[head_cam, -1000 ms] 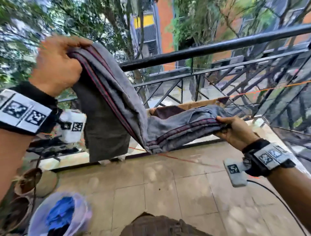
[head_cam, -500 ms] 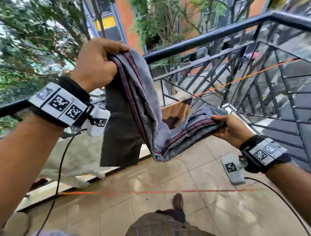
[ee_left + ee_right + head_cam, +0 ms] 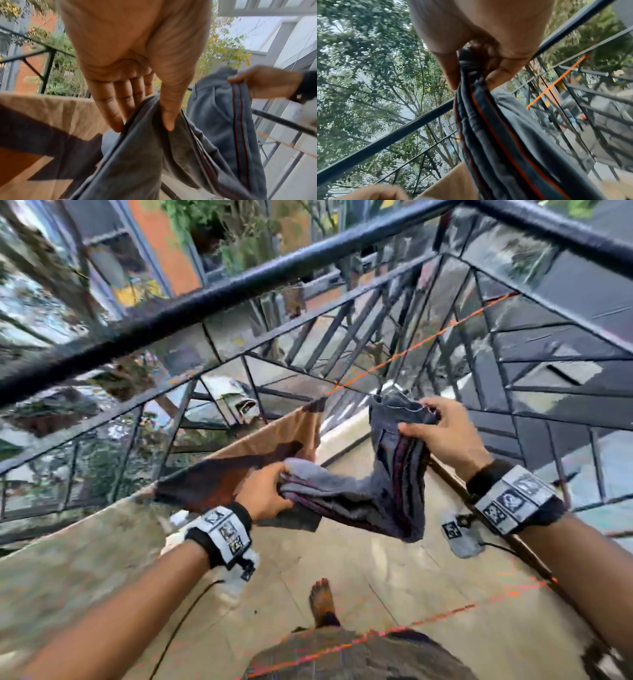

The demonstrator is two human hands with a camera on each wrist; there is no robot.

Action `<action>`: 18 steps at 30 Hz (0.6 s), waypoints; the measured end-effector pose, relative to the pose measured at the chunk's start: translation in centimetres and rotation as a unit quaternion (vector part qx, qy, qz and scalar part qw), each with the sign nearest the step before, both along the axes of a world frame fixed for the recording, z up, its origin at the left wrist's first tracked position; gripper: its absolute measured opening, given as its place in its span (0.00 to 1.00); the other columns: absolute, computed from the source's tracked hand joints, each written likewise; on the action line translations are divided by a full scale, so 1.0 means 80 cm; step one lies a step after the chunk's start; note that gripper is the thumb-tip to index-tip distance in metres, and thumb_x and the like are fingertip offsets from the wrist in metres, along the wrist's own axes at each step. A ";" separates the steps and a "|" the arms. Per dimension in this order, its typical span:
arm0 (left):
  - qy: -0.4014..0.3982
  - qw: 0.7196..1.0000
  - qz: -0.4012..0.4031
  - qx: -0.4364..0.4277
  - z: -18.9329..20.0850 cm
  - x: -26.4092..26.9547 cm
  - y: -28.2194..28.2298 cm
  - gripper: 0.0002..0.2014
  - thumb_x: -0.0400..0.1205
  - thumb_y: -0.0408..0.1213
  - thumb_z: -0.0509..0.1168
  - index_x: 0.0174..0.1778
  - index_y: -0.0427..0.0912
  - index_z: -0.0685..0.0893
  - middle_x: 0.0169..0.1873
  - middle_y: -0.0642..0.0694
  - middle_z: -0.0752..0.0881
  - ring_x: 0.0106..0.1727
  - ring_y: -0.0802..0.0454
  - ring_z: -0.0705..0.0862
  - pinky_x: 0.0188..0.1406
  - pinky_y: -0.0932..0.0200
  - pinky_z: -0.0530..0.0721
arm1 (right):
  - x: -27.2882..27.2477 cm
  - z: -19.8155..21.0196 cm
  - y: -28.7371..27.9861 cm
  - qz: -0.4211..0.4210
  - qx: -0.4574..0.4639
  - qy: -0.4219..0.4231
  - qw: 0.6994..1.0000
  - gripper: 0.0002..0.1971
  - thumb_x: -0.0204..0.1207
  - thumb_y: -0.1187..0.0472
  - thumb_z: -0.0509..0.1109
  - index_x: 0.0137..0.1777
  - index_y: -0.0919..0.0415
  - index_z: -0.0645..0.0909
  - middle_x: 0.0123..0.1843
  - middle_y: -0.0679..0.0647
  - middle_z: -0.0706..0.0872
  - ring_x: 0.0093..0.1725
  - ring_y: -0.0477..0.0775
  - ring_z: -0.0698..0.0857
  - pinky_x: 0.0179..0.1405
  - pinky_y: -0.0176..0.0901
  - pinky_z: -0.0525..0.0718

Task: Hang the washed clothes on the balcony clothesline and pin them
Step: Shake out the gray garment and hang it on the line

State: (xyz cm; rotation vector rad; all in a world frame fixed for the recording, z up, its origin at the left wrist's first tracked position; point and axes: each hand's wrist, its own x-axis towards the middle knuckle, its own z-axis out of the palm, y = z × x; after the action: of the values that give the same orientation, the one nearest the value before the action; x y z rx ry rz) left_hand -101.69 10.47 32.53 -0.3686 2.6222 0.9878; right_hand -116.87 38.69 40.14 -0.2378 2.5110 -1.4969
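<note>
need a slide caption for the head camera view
Both hands, left hand and right hand, hold grey striped trousers near the orange clothesline, beside a hung brown cloth.

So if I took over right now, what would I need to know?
Left hand: its grip pinches one end of the grey striped garment.
Right hand: it grips the other end, bunched and held higher.
The garment sags between both hands, above the balcony floor, not on any line.
The orange clothesline runs along the railing. A brown cloth already hangs just left of the garment.
Done: the brown cloth is up; whether it is pinned cannot be seen.
Left: drape the grey garment over the line and pin it. No pins in view.
</note>
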 end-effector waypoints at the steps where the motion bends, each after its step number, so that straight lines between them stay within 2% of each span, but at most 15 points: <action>1: -0.032 0.999 -0.013 -0.011 -0.012 -0.003 0.006 0.33 0.64 0.46 0.80 0.66 0.43 0.83 0.60 0.41 0.89 0.63 0.41 0.86 0.60 0.53 0.82 | -0.002 0.011 -0.001 0.009 0.004 0.025 1.000 0.12 0.63 0.59 0.84 0.43 0.56 0.85 0.38 0.54 0.88 0.38 0.45 0.84 0.42 0.42 0.80; 4: -0.040 0.998 -0.004 0.043 -0.033 -0.017 0.024 0.35 0.66 0.46 0.85 0.67 0.47 0.80 0.56 0.47 0.88 0.58 0.45 0.87 0.58 0.52 0.85 | -0.017 0.048 0.001 0.025 -0.032 0.090 0.995 0.15 0.62 0.59 0.81 0.44 0.67 0.85 0.38 0.58 0.85 0.38 0.48 0.80 0.38 0.45 0.76; 7: 0.062 0.987 0.031 0.145 -0.012 -0.053 0.044 0.31 0.69 0.46 0.84 0.66 0.46 0.81 0.54 0.47 0.88 0.53 0.52 0.86 0.58 0.60 0.84 | -0.043 0.080 0.002 0.032 -0.084 0.114 0.989 0.16 0.62 0.61 0.79 0.44 0.73 0.85 0.38 0.57 0.83 0.39 0.48 0.79 0.39 0.45 0.75; 9: 0.122 0.961 0.045 0.246 0.021 -0.076 0.064 0.28 0.72 0.43 0.82 0.67 0.46 0.80 0.55 0.47 0.87 0.52 0.55 0.87 0.57 0.59 0.85 | -0.044 0.083 -0.008 0.051 -0.067 0.133 0.988 0.15 0.61 0.60 0.80 0.41 0.71 0.85 0.36 0.58 0.82 0.38 0.47 0.77 0.38 0.45 0.74; 11: 0.161 0.937 0.043 0.306 0.056 -0.098 0.088 0.29 0.75 0.42 0.79 0.72 0.49 0.77 0.60 0.50 0.86 0.55 0.57 0.88 0.57 0.58 0.87 | -0.041 0.078 -0.019 0.054 -0.067 0.134 0.987 0.14 0.61 0.58 0.80 0.38 0.69 0.85 0.34 0.60 0.83 0.37 0.47 0.77 0.37 0.46 0.74; 13: 0.183 0.931 0.029 0.316 0.081 -0.116 0.111 0.34 0.75 0.49 0.77 0.76 0.52 0.73 0.66 0.52 0.84 0.65 0.56 0.86 0.64 0.55 0.85 | -0.052 0.080 -0.028 0.043 -0.131 0.109 0.985 0.10 0.61 0.61 0.81 0.38 0.65 0.86 0.35 0.60 0.86 0.36 0.47 0.80 0.37 0.50 0.79; 14: 0.190 0.929 0.029 0.316 0.091 -0.124 0.122 0.35 0.75 0.53 0.76 0.77 0.55 0.72 0.68 0.52 0.83 0.68 0.57 0.84 0.67 0.54 0.83 | -0.061 0.085 -0.028 0.044 -0.151 0.105 0.982 0.11 0.61 0.61 0.82 0.40 0.66 0.88 0.36 0.63 0.88 0.36 0.48 0.81 0.35 0.54 0.81; 16: 0.206 0.916 0.052 0.341 0.107 -0.141 0.143 0.30 0.73 0.57 0.75 0.71 0.66 0.72 0.68 0.55 0.84 0.69 0.60 0.82 0.71 0.54 0.81 | -0.082 0.103 -0.024 0.065 -0.166 0.097 0.979 0.14 0.61 0.62 0.85 0.43 0.70 0.89 0.41 0.71 0.90 0.38 0.51 0.83 0.36 0.65 0.84; 18: 0.219 0.892 0.096 0.382 0.125 -0.161 0.161 0.24 0.74 0.59 0.75 0.64 0.69 0.76 0.66 0.54 0.86 0.69 0.55 0.84 0.68 0.48 0.81 | -0.099 0.116 -0.018 0.109 -0.198 0.077 0.971 0.14 0.62 0.65 0.85 0.45 0.73 0.89 0.45 0.71 0.91 0.39 0.53 0.85 0.38 0.62 0.86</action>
State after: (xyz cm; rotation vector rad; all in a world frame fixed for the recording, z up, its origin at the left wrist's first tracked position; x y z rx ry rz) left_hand -114.53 23.31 42.54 -0.2175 2.2897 2.2694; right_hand -124.77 37.24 49.43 -0.6935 2.1756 -1.9324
